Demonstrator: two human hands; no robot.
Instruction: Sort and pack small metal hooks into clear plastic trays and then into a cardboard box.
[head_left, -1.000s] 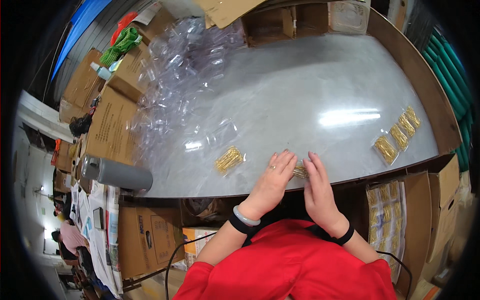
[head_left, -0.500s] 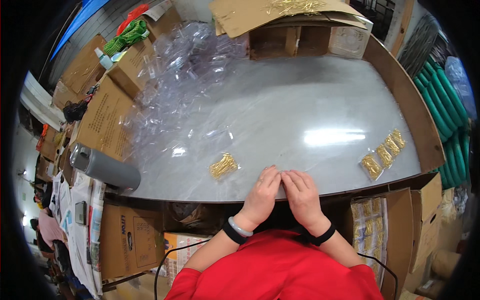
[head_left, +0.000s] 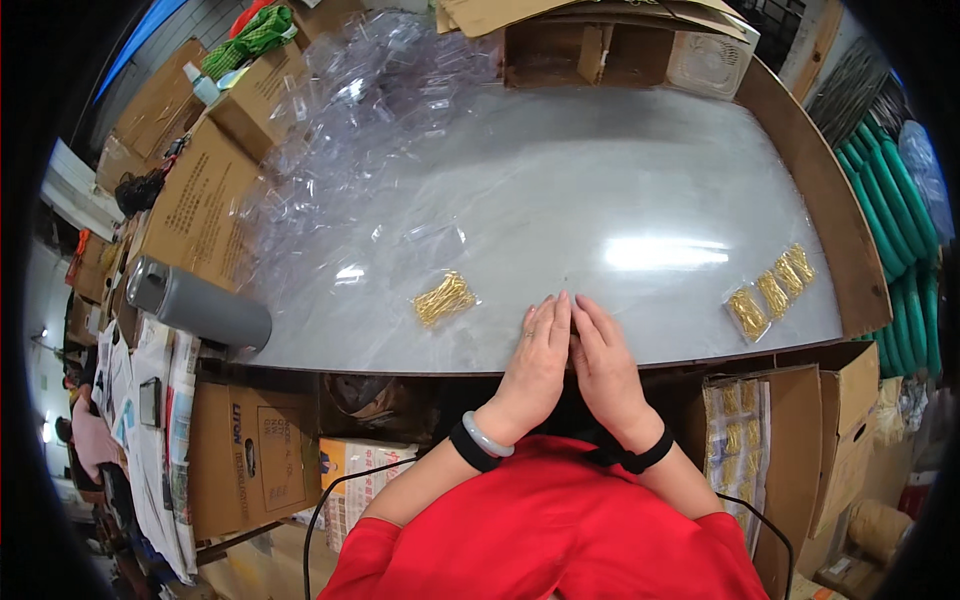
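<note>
My left hand [head_left: 538, 362] and my right hand [head_left: 608, 375] meet at the near edge of the grey tabletop [head_left: 500, 210]. Their fingers are stretched forward, the inner sides touching or nearly so. Nothing shows between them, though the palms are hidden. Left of my left hand lies a pile of thin gold-coloured pieces [head_left: 443, 299], seemingly on or in clear film. Off to the right, several small clear packets of gold pieces [head_left: 772, 291] lie in a slanting row.
Clear plastic cases or bags [head_left: 375, 125] are heaped at the far left. A grey flask [head_left: 205, 308] stands at the left edge. Brown cardboard walls [head_left: 820, 190] border the right side. Open boxes [head_left: 550, 55] stand at the back. Below right, a carton [head_left: 790, 440] holds a sheet of gold packets [head_left: 737, 430].
My fingers have straightened from a bent, pinched pose, and both hands reach slightly farther over the tabletop. The whole view has shifted a little. The gold pile and packets remain in place.
</note>
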